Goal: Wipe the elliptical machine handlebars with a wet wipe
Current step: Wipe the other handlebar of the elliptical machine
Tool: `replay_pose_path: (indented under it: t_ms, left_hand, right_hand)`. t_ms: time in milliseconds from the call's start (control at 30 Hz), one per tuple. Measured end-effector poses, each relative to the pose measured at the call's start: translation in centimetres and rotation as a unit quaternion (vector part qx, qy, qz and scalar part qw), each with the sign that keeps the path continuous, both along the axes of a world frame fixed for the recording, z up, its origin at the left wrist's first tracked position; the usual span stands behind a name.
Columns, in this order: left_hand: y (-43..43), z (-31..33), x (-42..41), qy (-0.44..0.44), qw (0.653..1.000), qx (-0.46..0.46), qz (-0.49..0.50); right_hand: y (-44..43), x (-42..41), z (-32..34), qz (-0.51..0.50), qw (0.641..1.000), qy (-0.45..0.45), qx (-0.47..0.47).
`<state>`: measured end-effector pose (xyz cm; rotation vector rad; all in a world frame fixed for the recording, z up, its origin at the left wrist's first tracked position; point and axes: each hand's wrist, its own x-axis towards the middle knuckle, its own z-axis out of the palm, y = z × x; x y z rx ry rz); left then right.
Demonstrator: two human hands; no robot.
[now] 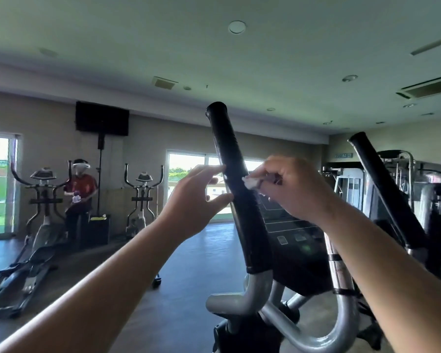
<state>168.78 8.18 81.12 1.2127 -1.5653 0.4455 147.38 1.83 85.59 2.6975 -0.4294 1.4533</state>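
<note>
Right up close, at the bottom of the view, a bent grey steel tube (259,289) rises into the black foam grip of the near handlebar (229,149), which stands upright with a slight lean to the left. Two bare forearms reach up to it. The left hand (194,200) is spread wide and relaxed, its fingertips and thumb resting against the left side of the grip. The right hand (293,192) has its fingers curled, pinching a small crumpled white wet wipe (250,182) and pressing it on the right side of the grip, about halfway up. Just behind sits the machine's dark console (290,233), and further right the second handlebar (382,179). Across the floor two more ellipticals (44,200) stand by the far wall, a person in a red shirt (80,192) between them, under a dark wall screen (102,119).
</note>
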Motion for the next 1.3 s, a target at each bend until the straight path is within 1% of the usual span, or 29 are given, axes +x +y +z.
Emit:
replay_pose_path:
  t_ms: [100, 167, 333, 367, 467, 533, 633, 733, 767, 867, 933, 1000, 1100, 1167, 1200, 1300]
  left_hand:
    - [-0.2, 0.0, 0.2, 0.017, 1.0, 0.0, -0.022]
    - [-0.5, -0.2, 0.5, 0.029, 0.999, -0.004, -0.043]
    - [-1.5, -1.2, 1.2, 0.051, 0.993, -0.017, -0.102]
    - [-1.7, -1.4, 1.2, 0.054, 0.992, -0.02, -0.112]
    - [-2.0, -1.7, 1.4, 0.068, 0.987, -0.02, -0.146]
    - [-1.9, -1.8, 1.4, 0.076, 0.983, -0.015, -0.166]
    - [-1.6, -2.4, 1.3, 0.071, 0.981, -0.006, -0.181]
    - [-1.3, -3.1, 1.4, 0.053, 0.982, 0.005, -0.181]
    - [-1.2, -3.2, 1.3, 0.052, 0.982, 0.007, -0.182]
    - [-0.8, -3.2, 0.9, 0.063, 0.981, 0.014, -0.183]
    - [-0.5, -3.1, 0.4, 0.07, 0.982, 0.014, -0.172]
    - [-0.2, -3.2, 0.0, 0.065, 0.985, 0.01, -0.158]
    - [0.3, -3.4, -0.5, 0.045, 0.99, 0.02, -0.132]
    - [0.8, -3.5, -0.7, 0.028, 0.994, 0.024, -0.106]
    - [1.0, -3.4, -0.8, 0.022, 0.995, 0.026, -0.095]
    - [1.4, -3.4, -1.5, 0.019, 0.997, 0.033, -0.062]
  right_hand:
    - [0.8, 2.3, 3.7, -0.033, 0.996, 0.011, -0.081]
    - [1.1, 3.6, 4.1, -0.064, 0.991, 0.04, -0.107]
    - [4.2, 1.5, 0.0, -0.118, 0.981, 0.125, -0.095]
    - [4.5, 1.5, -0.1, -0.125, 0.979, 0.128, -0.094]
    - [4.0, 3.0, 1.6, -0.144, 0.978, 0.093, -0.115]
    - [3.7, 4.1, 1.9, -0.166, 0.976, 0.086, -0.111]
    - [5.0, 3.2, -1.0, -0.193, 0.973, 0.09, -0.085]
    - [7.2, 0.8, -4.8, -0.203, 0.97, 0.128, -0.046]
    - [7.4, 0.5, -5.0, -0.196, 0.972, 0.125, -0.042]
    - [6.5, 1.1, -2.9, -0.163, 0.982, 0.053, -0.076]
    - [5.4, 1.7, -1.7, -0.161, 0.982, 0.013, -0.094]
    - [4.8, 1.3, -2.4, -0.159, 0.986, -0.003, -0.058]
    - [5.0, -1.1, -5.2, -0.14, 0.99, 0.023, 0.008]
    - [4.6, -2.3, -5.4, -0.11, 0.992, 0.029, 0.05]
    - [3.9, -2.4, -4.8, -0.093, 0.994, 0.012, 0.063]
    - [1.3, -1.1, -2.5, -0.053, 0.994, -0.072, 0.054]
